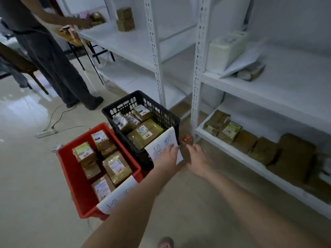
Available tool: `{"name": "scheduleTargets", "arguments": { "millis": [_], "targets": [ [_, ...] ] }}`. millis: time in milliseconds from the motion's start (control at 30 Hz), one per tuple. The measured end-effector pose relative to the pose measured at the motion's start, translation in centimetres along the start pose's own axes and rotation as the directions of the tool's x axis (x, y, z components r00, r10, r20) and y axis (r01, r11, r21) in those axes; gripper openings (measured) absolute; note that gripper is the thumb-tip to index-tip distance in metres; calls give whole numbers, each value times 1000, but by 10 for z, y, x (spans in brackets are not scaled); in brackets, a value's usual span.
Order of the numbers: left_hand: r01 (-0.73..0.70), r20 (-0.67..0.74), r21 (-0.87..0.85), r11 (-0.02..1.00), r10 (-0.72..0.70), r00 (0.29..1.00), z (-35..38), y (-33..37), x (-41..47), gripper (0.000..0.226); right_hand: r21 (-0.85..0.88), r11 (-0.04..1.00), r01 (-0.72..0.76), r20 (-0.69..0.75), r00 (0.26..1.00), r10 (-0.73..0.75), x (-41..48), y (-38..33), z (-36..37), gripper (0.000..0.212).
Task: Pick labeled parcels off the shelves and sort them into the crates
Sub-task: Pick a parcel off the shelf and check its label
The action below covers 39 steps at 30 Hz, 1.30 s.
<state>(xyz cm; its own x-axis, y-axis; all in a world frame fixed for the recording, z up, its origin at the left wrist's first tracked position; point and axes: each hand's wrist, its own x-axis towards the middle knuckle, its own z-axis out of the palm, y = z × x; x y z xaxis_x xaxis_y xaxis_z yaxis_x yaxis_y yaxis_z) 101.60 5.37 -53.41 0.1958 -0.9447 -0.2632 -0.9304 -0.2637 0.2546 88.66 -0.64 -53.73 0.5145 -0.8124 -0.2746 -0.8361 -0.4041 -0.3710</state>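
Pale floor [26, 176], parcel [186, 148] in right hand [198, 158] grip, left hand [167, 156] touching

Paper sign [162, 140] on black crate [114, 109] is showing 2 handwritten Chinese chars, poss. 超期. Sign [116, 196] on red crate [71, 169] is showing only partial strokes. Labels on parcels [144, 130] are reading too blurred.
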Motion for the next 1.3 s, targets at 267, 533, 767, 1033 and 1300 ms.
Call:
{"name": "scheduleTargets", "arguments": {
  "millis": [267,533,767,1033,1300],
  "targets": [
    [-226,-72,7,974,226,971,-40,136,51,83,3,988,-155,-212,965,152,-32,95,-112,69],
    [-376,-238,-26,926,359,903,-99,227,138,87,78,968,-239,-350,902,251,5,163,-210,68],
    [-360,-447,-122,925,273,852,-143,254,255,93,370,889,-269,-333,855,398,105,204,-257,67],
    [-235,-327,-86,968,196,924,-160,267,345,63,662,712,-234,-227,843,488,178,243,-270,66],
    [-505,-376,-257,824,396,838,-144,318,336,40,722,655,-223,-302,749,589,159,295,-300,62]
  ]
}}
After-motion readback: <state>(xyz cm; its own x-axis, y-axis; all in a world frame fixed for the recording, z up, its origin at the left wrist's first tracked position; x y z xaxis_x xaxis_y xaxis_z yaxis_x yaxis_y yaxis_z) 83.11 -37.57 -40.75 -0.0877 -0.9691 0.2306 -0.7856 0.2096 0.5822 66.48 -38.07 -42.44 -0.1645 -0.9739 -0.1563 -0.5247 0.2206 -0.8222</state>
